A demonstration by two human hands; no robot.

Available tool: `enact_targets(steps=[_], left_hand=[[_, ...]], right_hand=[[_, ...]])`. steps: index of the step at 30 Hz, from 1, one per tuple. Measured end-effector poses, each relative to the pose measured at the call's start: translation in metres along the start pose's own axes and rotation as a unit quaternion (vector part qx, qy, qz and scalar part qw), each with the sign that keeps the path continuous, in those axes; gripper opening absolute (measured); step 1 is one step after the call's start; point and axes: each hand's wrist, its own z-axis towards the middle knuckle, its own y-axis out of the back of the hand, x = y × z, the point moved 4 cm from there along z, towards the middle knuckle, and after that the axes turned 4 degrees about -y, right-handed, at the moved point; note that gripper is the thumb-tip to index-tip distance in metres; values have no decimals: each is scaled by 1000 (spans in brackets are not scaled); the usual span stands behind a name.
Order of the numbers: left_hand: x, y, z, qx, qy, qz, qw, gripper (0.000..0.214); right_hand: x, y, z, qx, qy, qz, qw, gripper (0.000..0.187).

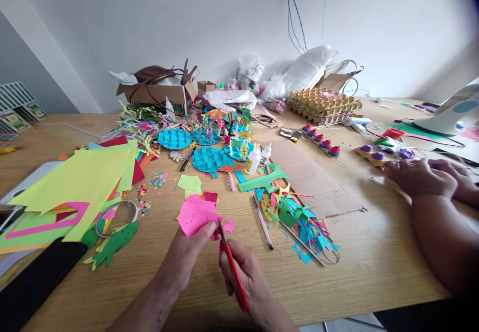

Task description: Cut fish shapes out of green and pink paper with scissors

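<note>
My left hand (pixel 194 249) pinches a piece of pink paper (pixel 196 217) that has a drawn outline on it. In my right hand (pixel 245 269) is a pair of scissors (pixel 234 272) with red handles. The dark blades meet the right edge of the pink paper, beside my left thumb. Small pink scraps (pixel 229 226) lie just right of the blades. Behind the pink paper rest a light yellow-green paper piece (pixel 190 183) with a drawn outline and a dark red piece (pixel 211 197). A pen (pixel 263 222) lies to the right of my hands.
Colored paper sheets (pixel 82 177), a tape roll (pixel 117 218) and green paper fish (pixel 114 244) lie left. Mixed paper scraps (pixel 310 227), cardboard (pixel 310 177) and glue bottles (pixel 253 160) are right. Blue paper discs (pixel 213 159) stand behind. Another person's hands (pixel 422 177) work on egg-carton pieces (pixel 374 156).
</note>
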Motion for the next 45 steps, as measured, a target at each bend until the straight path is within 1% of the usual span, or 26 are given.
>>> enact_targets(steps=[4, 6, 10, 13, 18, 22, 29, 34, 39, 45], left_hand=[[-7, 1, 3, 19, 10, 43, 999, 10], [-10, 2, 5, 40, 12, 60, 997, 10], [-14, 5, 8, 94, 10, 104, 990, 11], [-16, 8, 11, 108, 14, 127, 986, 10], [-25, 6, 14, 146, 10, 159, 976, 7], [-31, 5, 14, 153, 10, 172, 973, 8], [-33, 7, 14, 151, -6, 190, 970, 10], [-38, 5, 14, 171, -15, 193, 966, 12], [-33, 9, 17, 185, -11, 229, 955, 13], [-28, 9, 17, 199, -1, 222, 955, 14]], right_hand=[[-3, 3, -1, 12, 2, -6, 1000, 36], [-3, 4, -1, 18, 2, -4, 1000, 34], [-3, 5, -2, 17, -3, -27, 999, 33], [-5, 7, -3, 15, -12, -39, 999, 32], [-4, 8, -5, 37, -18, -45, 998, 34], [-2, 8, -5, 44, -23, -44, 998, 33], [-9, 6, -5, 46, -35, -39, 998, 29], [-12, 6, -4, 51, -39, -34, 997, 30], [-9, 8, -4, 50, -29, -57, 997, 32], [-9, 8, -4, 51, -32, -63, 996, 33]])
